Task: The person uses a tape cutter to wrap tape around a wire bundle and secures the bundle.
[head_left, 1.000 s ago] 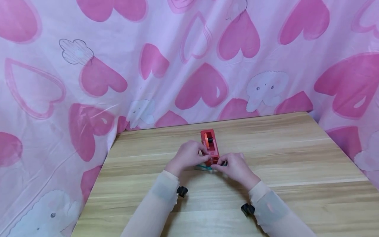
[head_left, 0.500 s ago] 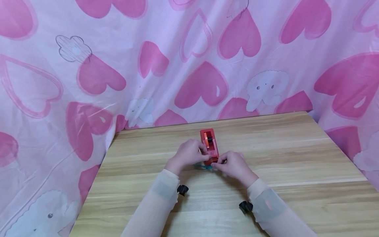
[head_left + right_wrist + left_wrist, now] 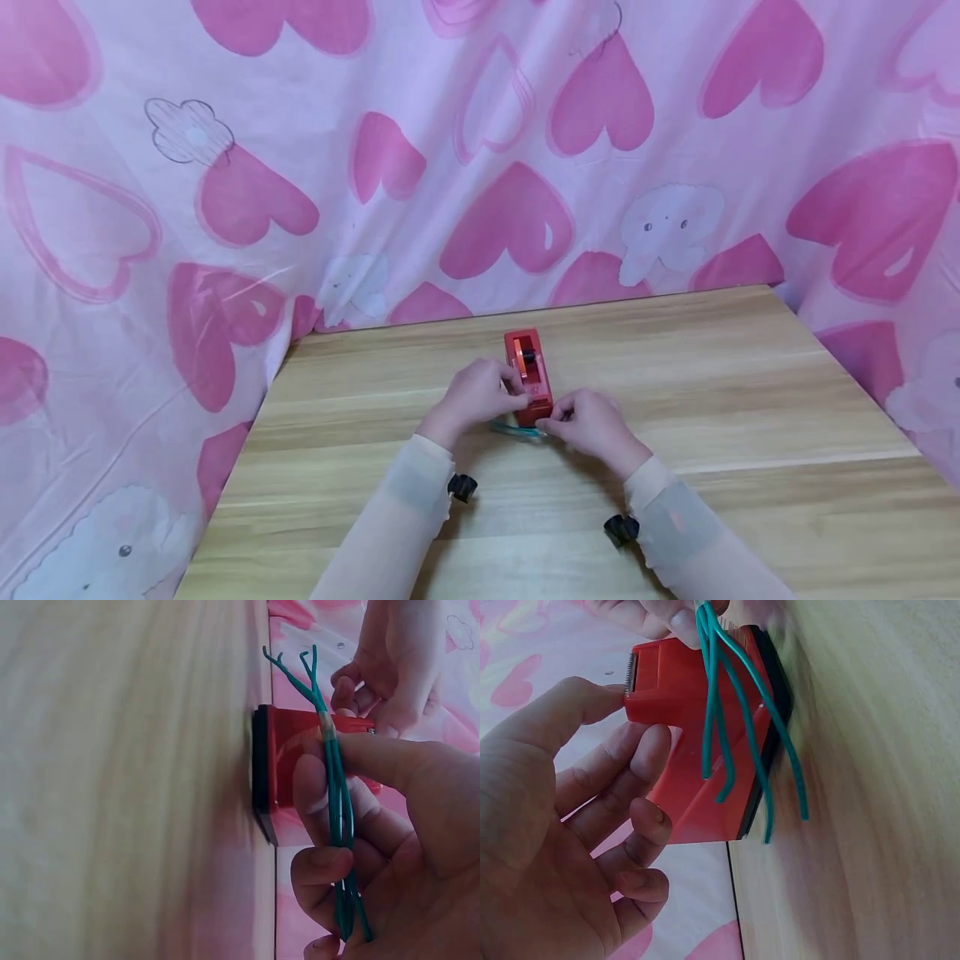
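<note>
A red tape dispenser (image 3: 531,375) with a black base stands on the wooden table, an orange roll inside it. My left hand (image 3: 480,392) is at its near end. In the left wrist view the left thumb (image 3: 600,701) touches the toothed cutter and the forefinger lies just below, on the dispenser's side; whether tape is between them is hidden. My right hand (image 3: 592,425), just right of that end, pinches a bundle of thin green wires (image 3: 341,825). A clear band (image 3: 327,727) goes round the bundle near the fingertips, with loose ends fanning out beyond it.
The wooden table (image 3: 675,375) extends around the dispenser. Behind it and at both sides hangs a pink curtain (image 3: 510,225) printed with hearts. Small black devices (image 3: 462,487) sit at both wrists.
The right hand has drawn slightly down from the dispenser's near end, with the green wires in it, and more of that end shows. The left hand stays nearly still. The head view shifts a little.
</note>
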Action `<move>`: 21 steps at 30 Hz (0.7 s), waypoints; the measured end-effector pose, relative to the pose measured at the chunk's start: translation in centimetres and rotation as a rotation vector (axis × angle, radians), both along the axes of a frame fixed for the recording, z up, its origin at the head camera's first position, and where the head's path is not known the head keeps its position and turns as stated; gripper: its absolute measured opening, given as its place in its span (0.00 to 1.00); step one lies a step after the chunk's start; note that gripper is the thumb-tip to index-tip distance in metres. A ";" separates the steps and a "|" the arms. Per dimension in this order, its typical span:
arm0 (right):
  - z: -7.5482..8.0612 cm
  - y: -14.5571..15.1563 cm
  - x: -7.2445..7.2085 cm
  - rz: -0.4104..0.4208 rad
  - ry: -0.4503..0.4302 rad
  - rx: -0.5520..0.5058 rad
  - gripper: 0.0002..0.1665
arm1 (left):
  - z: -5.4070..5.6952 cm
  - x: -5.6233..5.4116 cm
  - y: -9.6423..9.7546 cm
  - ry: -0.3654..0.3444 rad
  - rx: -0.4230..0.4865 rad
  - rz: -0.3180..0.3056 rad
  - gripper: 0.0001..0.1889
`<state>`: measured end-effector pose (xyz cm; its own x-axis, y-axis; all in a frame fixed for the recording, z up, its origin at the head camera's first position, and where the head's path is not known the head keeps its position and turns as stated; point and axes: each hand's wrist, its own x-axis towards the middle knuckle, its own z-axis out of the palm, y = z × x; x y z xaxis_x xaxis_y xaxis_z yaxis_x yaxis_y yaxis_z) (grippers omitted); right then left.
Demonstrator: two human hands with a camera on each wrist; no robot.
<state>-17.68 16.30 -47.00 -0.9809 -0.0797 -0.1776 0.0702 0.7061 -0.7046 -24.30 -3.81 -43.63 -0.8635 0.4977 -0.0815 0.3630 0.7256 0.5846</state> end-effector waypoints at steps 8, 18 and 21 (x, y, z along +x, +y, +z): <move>1.1 0.0 0.0 -0.021 -0.055 -0.031 0.13 | 0.0 0.5 0.0 0.122 -0.081 -0.051 0.08; 2.1 0.4 0.1 0.000 -0.030 -0.056 0.12 | 0.9 2.7 -0.8 0.223 -0.010 -0.085 0.08; 2.4 0.6 0.1 0.011 -0.011 -0.075 0.13 | 0.8 3.0 -1.1 0.255 -0.035 -0.125 0.09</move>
